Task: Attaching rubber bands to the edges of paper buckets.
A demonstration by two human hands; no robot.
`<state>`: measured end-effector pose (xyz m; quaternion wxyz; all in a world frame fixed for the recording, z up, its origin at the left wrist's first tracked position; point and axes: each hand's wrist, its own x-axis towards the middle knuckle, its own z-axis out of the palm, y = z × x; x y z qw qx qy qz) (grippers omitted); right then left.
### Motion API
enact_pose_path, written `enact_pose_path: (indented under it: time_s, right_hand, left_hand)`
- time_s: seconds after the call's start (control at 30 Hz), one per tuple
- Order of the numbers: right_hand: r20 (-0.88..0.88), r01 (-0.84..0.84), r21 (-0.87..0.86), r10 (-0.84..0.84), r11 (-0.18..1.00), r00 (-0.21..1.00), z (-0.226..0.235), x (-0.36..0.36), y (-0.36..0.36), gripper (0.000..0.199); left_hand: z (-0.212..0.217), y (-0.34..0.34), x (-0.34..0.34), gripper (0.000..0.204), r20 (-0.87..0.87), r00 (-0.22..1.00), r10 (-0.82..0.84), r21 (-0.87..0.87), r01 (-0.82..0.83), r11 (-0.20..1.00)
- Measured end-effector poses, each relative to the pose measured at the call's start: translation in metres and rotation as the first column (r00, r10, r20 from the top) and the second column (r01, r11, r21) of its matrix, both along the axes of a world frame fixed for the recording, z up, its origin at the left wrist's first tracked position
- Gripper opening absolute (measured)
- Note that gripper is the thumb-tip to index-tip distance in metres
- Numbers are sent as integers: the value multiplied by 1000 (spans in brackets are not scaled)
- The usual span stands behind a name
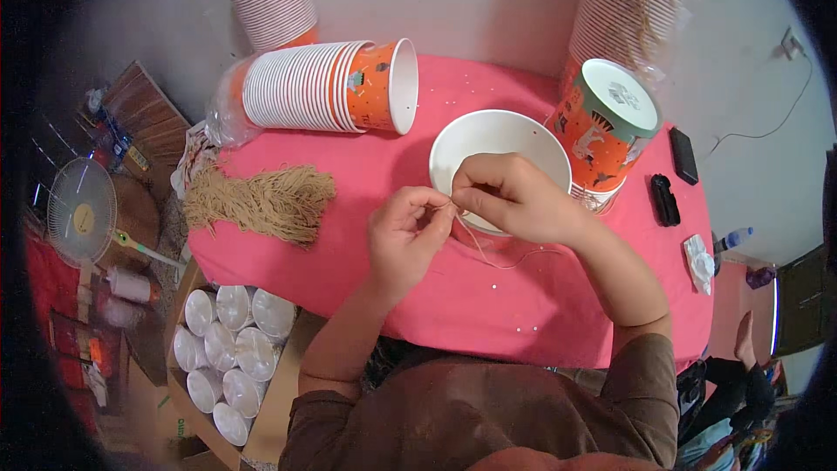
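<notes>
My left hand (411, 234) and my right hand (514, 199) meet at their fingertips, just in front of a white paper tub (545, 141). Both pinch a thin tan string (475, 242), and its loose end curls down and to the right over the pink tablecloth. The tub stands with its wide mouth up, and my right hand covers part of its near rim. On the left of the table lies a thick bundle of tan strings (261, 201). Whether the string is knotted between my fingers is too small to tell.
A nested stack of orange tubs (305, 87) lies on its side at the back left. Upturned orange tubs (602, 126), a black case (665, 201), a dark phone-like object (683, 155) and crumpled tissue (698, 263) are at the right. A cardboard box (296, 358) of wrapped cups stands lower left.
</notes>
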<state>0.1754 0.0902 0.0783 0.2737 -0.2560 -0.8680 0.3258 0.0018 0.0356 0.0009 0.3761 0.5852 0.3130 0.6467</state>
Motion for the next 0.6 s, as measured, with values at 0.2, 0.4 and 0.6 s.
enact_pose_path:
  time_s: [0.2, 0.4, 0.6]
  right_hand:
    - [-11, -98, -236, 99, 967, 995, 0, 1, 12, 20]
    - [137, -80, -394, 145, 916, 980, 9, 1, 8, 21]
    - [-222, 127, 229, -75, 965, 972, -9, -12, -22, 21]
  left_hand:
    - [0, -1, 1, 8, 32, 999, 43, -46, -42, 998]
    - [1, 2, -6, 3, 131, 987, -98, -217, 125, 968]
    - [5, 5, -7, 2, 189, 980, -59, -291, 113, 950]
